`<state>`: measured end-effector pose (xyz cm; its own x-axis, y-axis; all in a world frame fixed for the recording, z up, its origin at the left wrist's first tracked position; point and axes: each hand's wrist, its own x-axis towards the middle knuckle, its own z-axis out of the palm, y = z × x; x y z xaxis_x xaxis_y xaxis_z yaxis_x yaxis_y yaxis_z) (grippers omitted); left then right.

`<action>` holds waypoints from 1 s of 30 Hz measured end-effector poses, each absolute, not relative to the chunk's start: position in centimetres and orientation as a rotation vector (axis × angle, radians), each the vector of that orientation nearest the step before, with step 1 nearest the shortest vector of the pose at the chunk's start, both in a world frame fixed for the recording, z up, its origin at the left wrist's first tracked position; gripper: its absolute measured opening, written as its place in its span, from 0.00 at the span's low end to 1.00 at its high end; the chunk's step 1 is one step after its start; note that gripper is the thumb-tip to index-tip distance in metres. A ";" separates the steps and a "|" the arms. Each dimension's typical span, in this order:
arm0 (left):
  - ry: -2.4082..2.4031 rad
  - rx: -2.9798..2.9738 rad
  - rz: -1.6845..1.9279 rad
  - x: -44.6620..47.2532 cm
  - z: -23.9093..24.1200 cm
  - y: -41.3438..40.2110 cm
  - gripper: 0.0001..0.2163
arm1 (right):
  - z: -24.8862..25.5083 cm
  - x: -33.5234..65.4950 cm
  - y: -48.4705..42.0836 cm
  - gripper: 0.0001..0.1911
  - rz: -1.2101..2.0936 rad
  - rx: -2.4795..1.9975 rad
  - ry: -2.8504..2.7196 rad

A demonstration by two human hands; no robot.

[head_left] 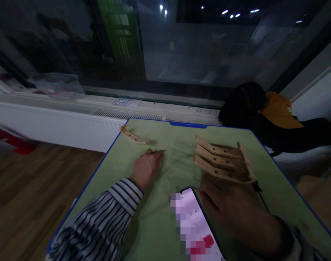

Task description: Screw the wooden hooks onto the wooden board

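My left hand (146,167) rests on the green table cover (179,145), fingers curled in a pinch around a thin dark stick-like thing whose tip pokes out to the right. A single curved wooden piece (134,136) lies just beyond it near the table's far left corner. My right hand (237,210) lies low on the table with fingers bent, touching the near edge of a wooden assembly (225,161) of three slats joined to a crosspiece. A lit phone (194,226) lies just left of my right hand.
A white radiator (59,125) and a windowsill run behind the table below a dark window. Black and orange clothing (266,112) is piled at the right. Wooden floor (26,188) shows on the left. The table has a blue rim (187,124).
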<state>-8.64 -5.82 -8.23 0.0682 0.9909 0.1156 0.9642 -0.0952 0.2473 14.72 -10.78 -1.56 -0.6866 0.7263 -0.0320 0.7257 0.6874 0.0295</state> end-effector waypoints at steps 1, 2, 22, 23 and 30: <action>2.040 2.216 0.386 -8.6 -8.2 -6.0 0.19 | -1.6 14.9 -10.8 0.08 -0.027 1.258 2.867; 2.040 2.214 0.388 -8.5 -8.2 -6.1 0.18 | -1.6 15.0 -10.8 0.07 -0.078 1.296 2.884; 1.183 1.766 0.774 -3.1 -2.5 -10.7 0.11 | 0.4 17.6 -12.0 0.05 -0.239 1.553 3.014; 1.164 1.755 0.785 -2.7 -2.5 -10.7 0.11 | 0.5 17.6 -12.2 0.05 -0.237 1.551 3.024; 1.034 1.697 0.769 -1.0 -2.6 -10.7 0.07 | 1.2 18.7 -13.3 0.07 -0.178 1.581 3.083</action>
